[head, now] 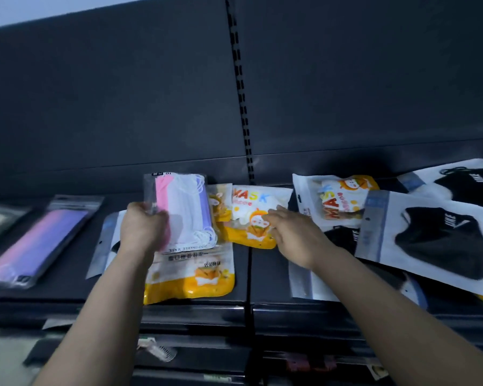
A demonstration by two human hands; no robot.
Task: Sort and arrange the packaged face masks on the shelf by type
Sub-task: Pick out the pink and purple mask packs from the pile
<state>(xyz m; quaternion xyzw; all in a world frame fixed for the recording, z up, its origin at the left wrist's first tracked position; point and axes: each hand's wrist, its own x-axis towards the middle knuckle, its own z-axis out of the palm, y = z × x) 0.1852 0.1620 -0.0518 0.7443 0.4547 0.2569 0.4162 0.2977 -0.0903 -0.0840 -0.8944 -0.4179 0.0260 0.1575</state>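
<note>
Head view, dark shelf [67, 291] with a dark back panel [123, 93] and a slotted upright [241, 79] between two bays. Left hand [144, 227]: fingers curled round the top corner of a clear pack of pastel masks [186, 210] (pink, white and purple layers), which it holds tilted up off the shelf, lower edge over a yellow pack [191, 277] lying flat near the front edge. Right hand [293, 235]: fingers stretched out and relaxed, holding nothing, fingertips on a cartoon mask pack [251, 215] printed "MASK", which lies just right of the held pack, across the seam between the bays. Far left: a pink-purple pack [37, 240] lies flat at a slant, well apart from both hands. A white-edged pack [105, 240] is partly hidden under the left wrist; its contents are not readable. Right bay: a second cartoon pack [333, 200] leans toward the back, overlapped at its right by a black mask pack [435, 238] with a white border; another black mask pack [457, 179] lies behind that. More packs lie under this heap; their types cannot be told. The left edge of the view is blurred.
</note>
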